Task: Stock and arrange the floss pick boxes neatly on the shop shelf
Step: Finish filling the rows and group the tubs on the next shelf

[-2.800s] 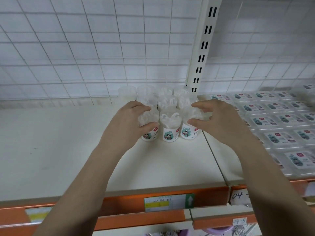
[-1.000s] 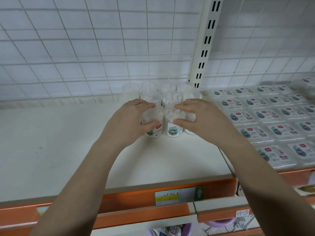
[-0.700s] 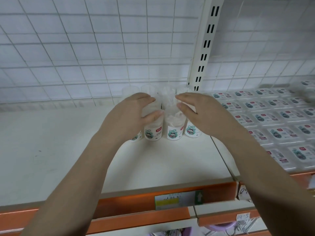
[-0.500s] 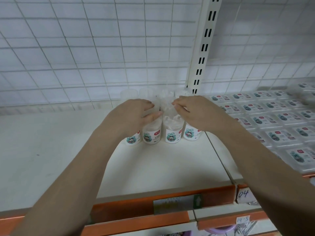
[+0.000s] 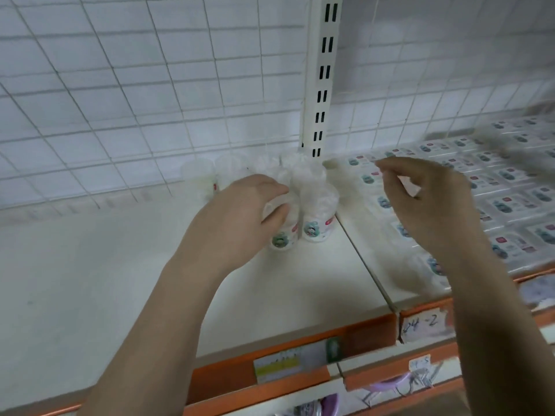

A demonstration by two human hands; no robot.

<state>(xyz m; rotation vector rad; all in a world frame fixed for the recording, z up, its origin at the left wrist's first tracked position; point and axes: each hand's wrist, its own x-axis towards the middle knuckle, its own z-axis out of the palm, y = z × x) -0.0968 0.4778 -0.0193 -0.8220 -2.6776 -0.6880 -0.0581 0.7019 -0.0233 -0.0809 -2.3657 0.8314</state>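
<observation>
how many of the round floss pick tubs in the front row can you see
2 show clearly: the tub gripped by the left hand, and the tub to its right by the shelf seam. More front-row tubs may be hidden behind that hand.

Shelf-edge tag [image 5: 422,325] by my right arm: handwritten "04-2".
Lower tag [image 5: 420,362]: too blurred to read.
Tub labels [image 5: 312,229]: print unreadable.

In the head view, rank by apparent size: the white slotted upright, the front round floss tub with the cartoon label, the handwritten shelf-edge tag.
Largest to smallest, as they look:
1. White slotted upright, clearly largest.
2. Handwritten tag and front round floss tub: alike; the tag is nearer the camera and blurred, so unranked.
</observation>
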